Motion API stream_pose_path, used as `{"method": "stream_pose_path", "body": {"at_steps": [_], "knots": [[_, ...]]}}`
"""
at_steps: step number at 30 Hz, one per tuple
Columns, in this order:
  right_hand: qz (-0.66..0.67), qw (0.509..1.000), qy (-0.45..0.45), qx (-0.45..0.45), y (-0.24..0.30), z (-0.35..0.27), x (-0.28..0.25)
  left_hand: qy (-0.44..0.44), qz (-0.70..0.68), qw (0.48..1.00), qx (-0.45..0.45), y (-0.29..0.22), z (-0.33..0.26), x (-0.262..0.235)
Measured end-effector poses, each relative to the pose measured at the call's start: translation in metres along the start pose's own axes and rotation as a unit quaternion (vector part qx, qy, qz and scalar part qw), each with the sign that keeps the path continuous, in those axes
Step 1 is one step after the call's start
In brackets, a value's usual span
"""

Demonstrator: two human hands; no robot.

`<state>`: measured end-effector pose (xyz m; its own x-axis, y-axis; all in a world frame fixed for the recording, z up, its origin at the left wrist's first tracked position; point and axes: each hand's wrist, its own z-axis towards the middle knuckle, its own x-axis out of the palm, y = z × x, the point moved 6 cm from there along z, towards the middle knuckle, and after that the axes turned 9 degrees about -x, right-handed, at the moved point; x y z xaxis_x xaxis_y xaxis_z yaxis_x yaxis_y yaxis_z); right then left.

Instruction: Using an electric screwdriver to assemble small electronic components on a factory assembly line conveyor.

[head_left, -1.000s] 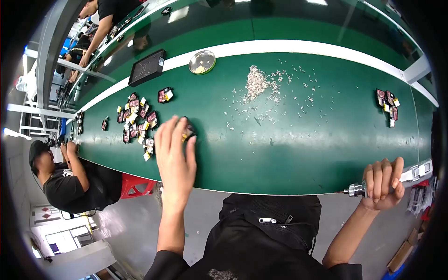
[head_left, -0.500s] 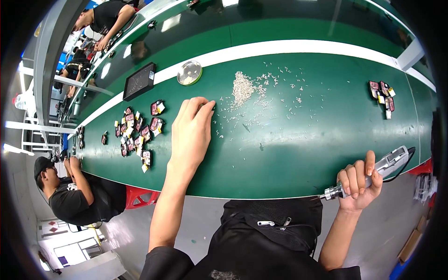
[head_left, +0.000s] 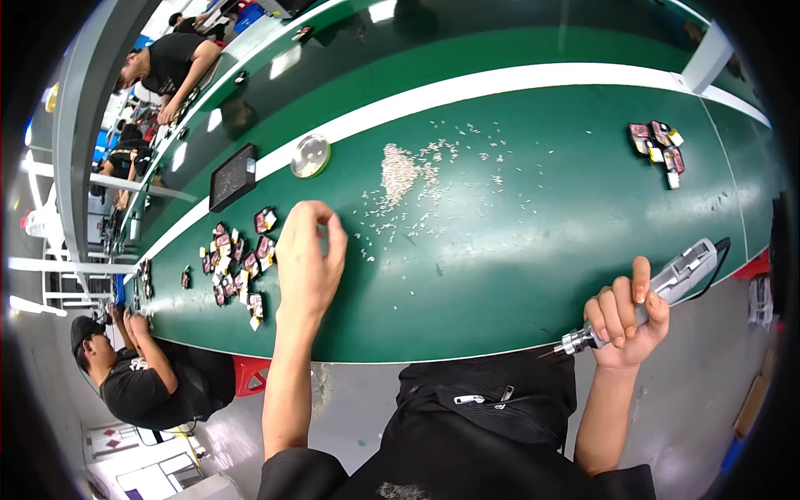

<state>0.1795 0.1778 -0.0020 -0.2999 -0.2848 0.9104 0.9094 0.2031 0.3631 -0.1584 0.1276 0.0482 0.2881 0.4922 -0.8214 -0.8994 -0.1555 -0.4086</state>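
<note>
My right hand [head_left: 621, 321] is wrapped round a silver electric screwdriver [head_left: 682, 271], just past the table's near edge on the right. Its thin bit points left, and a black cord comes off the other end. My left hand [head_left: 307, 262] is over the green table, its thumb and index finger curled together in a pinch; what is between the tips, if anything, cannot be made out. Beside that hand, to the left, lies a cluster of small black-and-pink parts [head_left: 223, 250] with white and yellow tabs. To its right is a heap of tiny pale slivers [head_left: 398, 175].
A round clear dish [head_left: 310, 156] and a black tray [head_left: 233, 177] stand near the white strip at the back. Several similar parts [head_left: 657, 143] lie at the far right. A co-worker [head_left: 142, 367] sits at the left; another person [head_left: 175, 67] leans over the farther table.
My left hand has drawn back from the sliver heap, nearer to me and leftward, its fingers curling more. My right hand still holds the screwdriver. The whole view has shifted slightly.
</note>
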Motion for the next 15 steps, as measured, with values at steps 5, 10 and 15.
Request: {"method": "stream_pose_path", "body": {"at_steps": [5, 10, 15], "knots": [[0.008, 0.999, -0.028, 0.018, -0.006, 0.002, 0.002, 0.039, -0.159, 0.982, -0.093, -0.037, -0.038, -0.004], [-0.021, 0.999, -0.025, 0.008, -0.007, 0.002, 0.004, 0.038, -0.237, 0.971, -0.005, -0.094, -0.063, 0.006], [-0.016, 0.999, -0.011, -0.04, 0.006, 0.0, 0.022, 0.137, -0.443, 0.882, -0.087, -0.118, -0.083, 0.037]]}}
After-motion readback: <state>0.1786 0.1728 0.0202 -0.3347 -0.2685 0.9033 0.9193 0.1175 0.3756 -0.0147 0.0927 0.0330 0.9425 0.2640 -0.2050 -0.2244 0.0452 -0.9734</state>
